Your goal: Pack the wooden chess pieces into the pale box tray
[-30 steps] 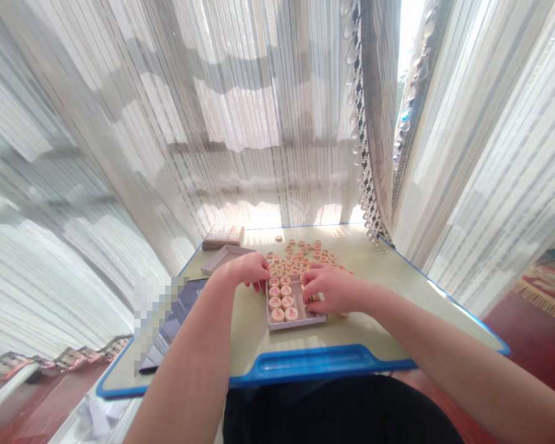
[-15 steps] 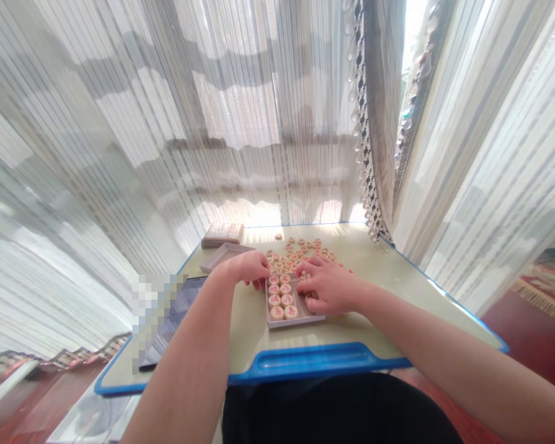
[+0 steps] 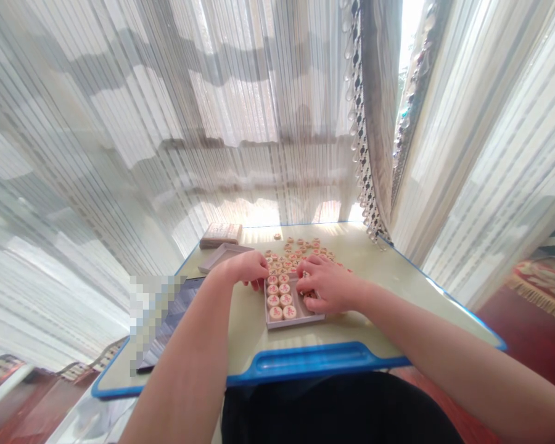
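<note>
A shallow, pale open box [image 3: 298, 322] lies on the table with two columns of round Chinese chess pieces [image 3: 285, 300], marked in red, along its left side. At the box's upper left corner, my left hand [image 3: 253, 269] is closed with its fingertips on the rim. Over the right part of the box, my right hand [image 3: 324, 285] bends its fingers around chess pieces with dark marks, mostly hidden under the palm and fingers. More loose chess pieces [image 3: 297, 253] are spread beyond the box, close to both hands.
A box lid [image 3: 222, 254] lies left of the loose pieces, with a stacked, printed block [image 3: 221, 234] behind it. A dark tablet-like panel [image 3: 178, 314] rests at left, partly blurred out. The table [image 3: 398, 296] has a blue edge, and curtains [image 3: 268, 111] hang behind it.
The view has shifted very slightly. Both hands stay at the box in nearly the same pose, and the pieces in the left columns have not moved.
</note>
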A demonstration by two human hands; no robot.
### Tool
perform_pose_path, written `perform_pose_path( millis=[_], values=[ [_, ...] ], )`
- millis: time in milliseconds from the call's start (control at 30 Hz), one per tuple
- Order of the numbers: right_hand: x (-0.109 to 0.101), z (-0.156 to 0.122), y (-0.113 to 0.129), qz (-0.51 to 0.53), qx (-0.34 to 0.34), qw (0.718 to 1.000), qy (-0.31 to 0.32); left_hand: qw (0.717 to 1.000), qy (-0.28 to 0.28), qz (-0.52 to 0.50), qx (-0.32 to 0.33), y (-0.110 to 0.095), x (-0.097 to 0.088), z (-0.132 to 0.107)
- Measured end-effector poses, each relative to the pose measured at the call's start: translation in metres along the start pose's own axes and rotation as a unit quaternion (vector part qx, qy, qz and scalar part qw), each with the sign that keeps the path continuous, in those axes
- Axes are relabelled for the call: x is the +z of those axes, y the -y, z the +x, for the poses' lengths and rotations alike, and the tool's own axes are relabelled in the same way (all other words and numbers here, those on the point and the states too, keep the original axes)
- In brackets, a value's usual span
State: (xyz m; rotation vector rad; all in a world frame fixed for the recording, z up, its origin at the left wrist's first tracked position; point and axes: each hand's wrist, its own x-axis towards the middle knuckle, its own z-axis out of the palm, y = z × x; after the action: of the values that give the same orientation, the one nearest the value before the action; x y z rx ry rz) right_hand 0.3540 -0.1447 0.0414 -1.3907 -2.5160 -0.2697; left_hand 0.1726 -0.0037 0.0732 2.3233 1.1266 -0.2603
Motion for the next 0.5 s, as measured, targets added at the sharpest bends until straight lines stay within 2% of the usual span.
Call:
perform_pose_path(
  millis=[133,233,367,500],
  values=[
    [-0.001,0.001,-0.005,0.029,0.018,0.999,-0.023,1.0,-0.005,-0.005,-0.005,-0.001,-0.001,-0.002],
    [0.0,0.001,-0.016,0.044,0.053,0.994,-0.082,0.999,-0.037,0.006,-0.011,0.001,-0.004,-0.004],
    [0.005,0.001,-0.032,0.038,0.158,0.974,-0.155,0.988,-0.149,0.022,-0.025,0.004,-0.008,-0.002],
    [0.012,0.002,-0.044,-0.013,0.249,0.96,-0.126,0.956,-0.29,0.042,0.009,0.005,-0.006,0.007]
  ],
)
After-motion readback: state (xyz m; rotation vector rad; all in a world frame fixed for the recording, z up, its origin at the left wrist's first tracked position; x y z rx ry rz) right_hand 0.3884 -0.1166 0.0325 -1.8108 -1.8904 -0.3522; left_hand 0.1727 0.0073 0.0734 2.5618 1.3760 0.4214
